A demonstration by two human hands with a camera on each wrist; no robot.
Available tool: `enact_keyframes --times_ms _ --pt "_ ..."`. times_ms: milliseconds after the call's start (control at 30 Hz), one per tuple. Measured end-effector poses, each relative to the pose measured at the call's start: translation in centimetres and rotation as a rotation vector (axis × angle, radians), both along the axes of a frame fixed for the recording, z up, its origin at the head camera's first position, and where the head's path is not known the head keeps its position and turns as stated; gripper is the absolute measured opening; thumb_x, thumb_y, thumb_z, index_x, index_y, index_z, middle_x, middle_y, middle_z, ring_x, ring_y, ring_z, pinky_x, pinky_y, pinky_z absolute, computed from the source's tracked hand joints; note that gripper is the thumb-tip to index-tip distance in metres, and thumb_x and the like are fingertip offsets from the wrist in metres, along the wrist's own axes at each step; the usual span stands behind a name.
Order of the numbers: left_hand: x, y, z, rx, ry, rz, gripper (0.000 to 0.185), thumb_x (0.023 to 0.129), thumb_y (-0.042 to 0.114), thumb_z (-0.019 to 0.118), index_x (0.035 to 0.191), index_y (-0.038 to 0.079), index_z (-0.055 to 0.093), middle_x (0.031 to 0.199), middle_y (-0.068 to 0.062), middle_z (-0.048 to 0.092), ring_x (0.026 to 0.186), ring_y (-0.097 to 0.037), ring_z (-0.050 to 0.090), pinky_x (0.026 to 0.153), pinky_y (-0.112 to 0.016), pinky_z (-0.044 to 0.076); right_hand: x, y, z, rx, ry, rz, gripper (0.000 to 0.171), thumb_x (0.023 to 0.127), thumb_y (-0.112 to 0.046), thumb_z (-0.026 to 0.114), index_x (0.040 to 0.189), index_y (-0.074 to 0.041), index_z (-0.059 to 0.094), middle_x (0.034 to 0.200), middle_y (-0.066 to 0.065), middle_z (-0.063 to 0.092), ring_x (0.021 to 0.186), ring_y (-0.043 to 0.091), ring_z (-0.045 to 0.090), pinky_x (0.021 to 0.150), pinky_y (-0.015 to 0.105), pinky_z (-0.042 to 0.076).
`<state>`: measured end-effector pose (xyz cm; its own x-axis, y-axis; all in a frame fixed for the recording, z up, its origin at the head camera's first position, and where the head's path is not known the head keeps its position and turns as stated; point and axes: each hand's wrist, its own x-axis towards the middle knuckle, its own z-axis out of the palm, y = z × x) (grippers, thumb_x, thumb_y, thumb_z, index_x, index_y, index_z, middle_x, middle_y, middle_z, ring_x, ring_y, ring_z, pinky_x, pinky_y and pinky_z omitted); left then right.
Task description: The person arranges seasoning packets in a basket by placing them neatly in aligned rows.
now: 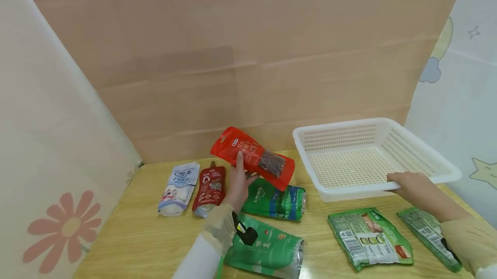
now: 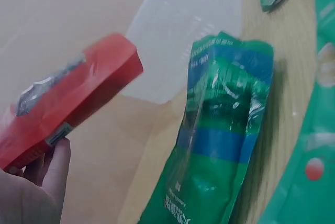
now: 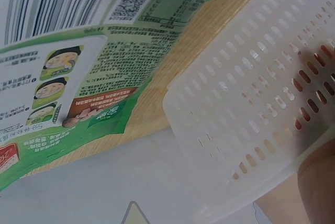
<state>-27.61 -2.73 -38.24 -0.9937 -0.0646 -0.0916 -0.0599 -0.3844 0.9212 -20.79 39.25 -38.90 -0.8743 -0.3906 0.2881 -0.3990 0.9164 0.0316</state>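
Left hand point(image 1: 237, 183) is up off the table, thumb and fingers pinched on the lower edge of a red snack pouch point(image 1: 252, 157), and the pouch is raised clear of the packets below, tilted with its top corner toward the cardboard backdrop point(image 1: 248, 54). The left wrist view confirms it: fingers point(image 2: 49, 169) under the red pouch point(image 2: 68, 114), nothing else touching it. Right hand point(image 1: 411, 183) is clamped on the near rim of the white perforated basket point(image 1: 423, 175), fingers curled over the edge; in the right wrist view they show through the basket's slotted wall point(image 3: 246, 109). The basket stands empty on the right of the wooden table point(image 1: 136, 236).

Directly below the raised pouch lies a green-and-blue packet point(image 1: 277, 201), and nearer the camera a larger green bag point(image 1: 268, 251). Left of the hand, a red spouted pouch point(image 1: 209, 188) and a white-and-blue pouch point(image 1: 179, 187) lie side by side. In front of the basket sit a green soup-mix packet point(image 1: 369, 238) and another green packet point(image 1: 429, 233), partly under the right forearm.

Reads to me like the carry stage: one item picked, basket steadied. The next move should call for swinging the pouch rightward over the basket's near wall, clearing the rim, then releasing it inside.
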Motion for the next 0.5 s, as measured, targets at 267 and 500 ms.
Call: enact_keyframes --times_ms 267,500 --pt "2.4 -0.4 1.0 -0.118 0.039 -0.135 0.061 0.099 0.051 0.040 0.136 0.003 0.042 0.132 -0.020 0.057 0.103 -0.020 0.067 0.092 -0.048 0.052 0.2 -0.1 0.6 -0.025 -0.135 -0.074 0.015 0.080 -0.017 0.073 0.078 -0.019 0.058 0.069 -0.012 0.057 0.056 0.000 0.038 0.054 0.027 0.031" --pt "4.1 -0.7 1.6 -0.194 0.068 -0.207 0.063 0.097 0.052 0.043 0.135 0.002 0.044 0.130 -0.020 0.059 0.108 -0.027 0.066 0.088 -0.044 0.055 0.1 -0.3 0.7 -0.125 -0.165 -0.097 0.044 0.069 0.012 0.052 0.111 0.003 0.061 0.106 0.021 0.067 0.088 0.036 0.062 0.070 0.046 0.042"
